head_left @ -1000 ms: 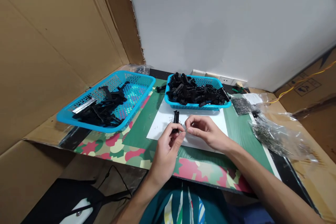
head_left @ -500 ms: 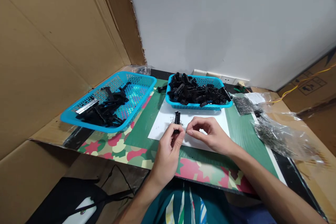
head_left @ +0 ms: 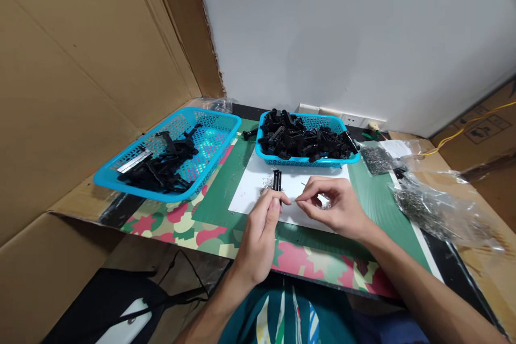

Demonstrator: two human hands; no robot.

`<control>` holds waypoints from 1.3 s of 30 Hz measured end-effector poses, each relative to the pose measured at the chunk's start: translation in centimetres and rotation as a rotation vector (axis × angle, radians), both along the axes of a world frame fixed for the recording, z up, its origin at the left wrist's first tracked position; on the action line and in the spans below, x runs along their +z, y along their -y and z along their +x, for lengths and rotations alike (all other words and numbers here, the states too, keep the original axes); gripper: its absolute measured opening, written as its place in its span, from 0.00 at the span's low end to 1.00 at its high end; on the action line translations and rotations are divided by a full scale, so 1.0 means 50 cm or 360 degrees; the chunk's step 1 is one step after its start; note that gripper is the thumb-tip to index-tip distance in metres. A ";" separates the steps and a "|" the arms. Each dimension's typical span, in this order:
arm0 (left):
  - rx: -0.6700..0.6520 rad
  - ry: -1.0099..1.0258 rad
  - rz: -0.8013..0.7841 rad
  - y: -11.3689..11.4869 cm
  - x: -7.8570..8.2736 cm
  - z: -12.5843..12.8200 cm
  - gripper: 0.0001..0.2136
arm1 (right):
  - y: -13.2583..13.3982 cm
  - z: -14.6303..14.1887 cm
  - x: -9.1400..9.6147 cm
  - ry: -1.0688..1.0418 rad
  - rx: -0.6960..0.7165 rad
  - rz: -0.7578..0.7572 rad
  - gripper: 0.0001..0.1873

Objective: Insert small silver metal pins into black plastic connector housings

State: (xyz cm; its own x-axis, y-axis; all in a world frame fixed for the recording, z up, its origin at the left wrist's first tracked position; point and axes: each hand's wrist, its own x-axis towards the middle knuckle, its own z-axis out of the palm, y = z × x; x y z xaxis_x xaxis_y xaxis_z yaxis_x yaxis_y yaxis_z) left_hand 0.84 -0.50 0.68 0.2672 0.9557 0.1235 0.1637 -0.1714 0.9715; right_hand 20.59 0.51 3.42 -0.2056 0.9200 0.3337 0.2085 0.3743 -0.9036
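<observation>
My left hand (head_left: 264, 220) is closed round a slim black plastic part (head_left: 277, 178), whose far end sticks up past the fingers. Its lower end is hidden in the palm. Just to the right, my right hand (head_left: 336, 207) pinches a thin metal pin (head_left: 294, 201) between thumb and forefinger. The pin points left toward the left hand's fingertips. Under both hands lies a white sheet (head_left: 242, 199). A scatter of small metal pieces (head_left: 266, 183) rests on it beside the black part, and more show behind the right hand.
A blue basket (head_left: 306, 161) heaped with black parts stands behind the hands. Another blue basket (head_left: 213, 169) at left holds black parts and a silver strip. Clear bags of metal pins (head_left: 419, 209) lie at right. Cardboard walls (head_left: 80, 64) flank the table.
My right hand has moved slightly right, away from the left, and the pin now shows at its fingertips. The left hand's fingers have closed further round the black part.
</observation>
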 end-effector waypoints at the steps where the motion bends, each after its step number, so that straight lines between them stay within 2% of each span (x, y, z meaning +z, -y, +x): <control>1: 0.0026 0.0056 -0.0006 0.003 -0.001 0.001 0.14 | 0.002 -0.002 -0.001 -0.0011 -0.0047 0.0119 0.04; 3: 0.0077 0.0235 -0.0010 0.008 -0.004 0.004 0.12 | 0.007 -0.008 -0.004 0.0003 -0.0142 0.0361 0.05; 6: 0.0083 0.0434 -0.0010 0.016 -0.007 0.010 0.22 | 0.014 -0.016 -0.009 0.0057 -0.0214 0.0566 0.06; 8: 0.0027 0.0406 0.0003 0.019 -0.011 0.011 0.26 | 0.017 -0.019 -0.011 0.0093 -0.0209 0.0622 0.06; 13: -0.0095 0.0086 0.0142 0.018 -0.028 0.004 0.25 | 0.019 -0.014 -0.012 0.0265 -0.0084 0.0761 0.05; 19: -0.0063 -0.0090 0.0249 0.016 -0.035 0.004 0.25 | 0.017 -0.007 -0.012 0.0372 0.0001 0.0782 0.05; 30: 0.0041 -0.0232 0.0444 0.016 -0.031 0.007 0.24 | 0.022 -0.005 -0.004 0.0607 -0.0089 0.0907 0.07; 39: 0.0014 -0.0234 0.0435 0.016 -0.034 0.007 0.25 | 0.022 -0.003 -0.015 0.0695 -0.0094 0.0942 0.10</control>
State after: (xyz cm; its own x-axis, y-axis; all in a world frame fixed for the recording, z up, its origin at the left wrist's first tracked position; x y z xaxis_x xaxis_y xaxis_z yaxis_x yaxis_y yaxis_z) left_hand 1.19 -1.29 -1.00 0.2933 0.8947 0.3370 0.3014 -0.4210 0.8555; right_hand 20.44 -0.59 2.66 -0.3888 0.6251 0.6768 0.5381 0.7504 -0.3840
